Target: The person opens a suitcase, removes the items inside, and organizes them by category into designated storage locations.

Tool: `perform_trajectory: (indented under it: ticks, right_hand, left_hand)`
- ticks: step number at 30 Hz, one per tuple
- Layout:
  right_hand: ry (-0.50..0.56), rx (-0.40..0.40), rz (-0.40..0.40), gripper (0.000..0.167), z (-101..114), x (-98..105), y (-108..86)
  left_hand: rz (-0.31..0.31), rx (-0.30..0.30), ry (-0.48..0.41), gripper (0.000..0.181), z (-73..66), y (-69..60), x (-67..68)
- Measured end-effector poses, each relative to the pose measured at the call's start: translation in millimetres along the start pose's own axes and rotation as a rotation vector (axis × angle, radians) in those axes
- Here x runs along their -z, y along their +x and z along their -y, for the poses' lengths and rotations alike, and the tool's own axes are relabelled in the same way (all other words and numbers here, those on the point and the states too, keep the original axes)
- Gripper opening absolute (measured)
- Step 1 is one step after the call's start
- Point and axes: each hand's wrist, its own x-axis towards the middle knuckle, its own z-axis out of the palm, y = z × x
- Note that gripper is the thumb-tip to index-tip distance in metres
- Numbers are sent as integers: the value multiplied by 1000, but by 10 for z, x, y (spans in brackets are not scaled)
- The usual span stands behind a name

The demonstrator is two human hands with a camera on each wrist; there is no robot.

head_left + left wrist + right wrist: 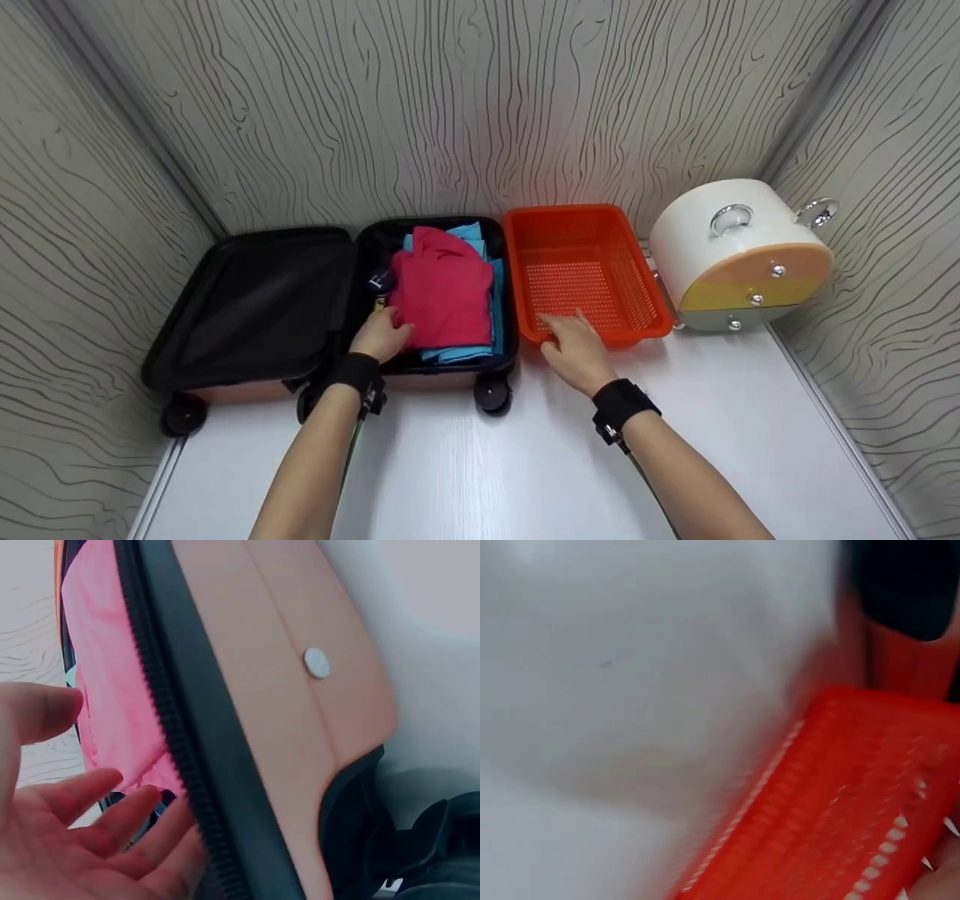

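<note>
An open suitcase [262,300] with black lining holds a folded pink garment [446,300] on top of folded blue cloth [461,353]. My left hand [381,335] is over the suitcase's near side, at the garment's lower left corner. In the left wrist view the fingers of that hand [90,840] are spread and loosely bent, with nothing gripped. Beside the pink garment lie a dark round item [381,281] marked with a letter and a small yellow piece [379,304]. My right hand [577,352] reaches over the near rim of an orange perforated basket [585,211], fingers extended.
A white rounded cabinet [705,225] with coloured drawers and silver knobs stands right of the basket. Patterned walls [480,112] enclose the white table [465,465] at the back and sides. Black suitcase wheels [493,394] stick out toward me.
</note>
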Motion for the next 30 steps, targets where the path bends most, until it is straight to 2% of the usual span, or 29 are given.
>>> perform_trajectory:
  ticks: [4, 8, 12, 15, 18, 24, 27, 30]
  right_hand:
    - [149, -28, 32, 51, 341, 2, 171]
    - [337, -110, 161, 56, 675, -62, 373]
    - [502, -218, 246, 64, 841, -208, 544]
    - [620, -292, 238, 68, 866, -338, 610]
    - [694, -360, 206, 70, 882, -410, 629]
    - [660, -428, 112, 62, 938, -470, 688]
    - [744, -510, 80, 63, 960, -522, 727]
    - [888, -579, 57, 66, 984, -566, 759]
  left_hand:
    - [29, 41, -41, 57, -34, 28, 30]
    - [35, 66, -65, 54, -104, 87, 9]
    - [37, 131, -37, 57, -168, 133, -69]
    - [15, 195, 1, 61, -187, 149, -151]
    - [-9, 235, 9, 65, -176, 169, -229]
    - [-87, 193, 35, 55, -150, 185, -256]
    - [-117, 216, 21, 58, -124, 178, -232]
    - [-103, 264, 3, 59, -78, 162, -209]
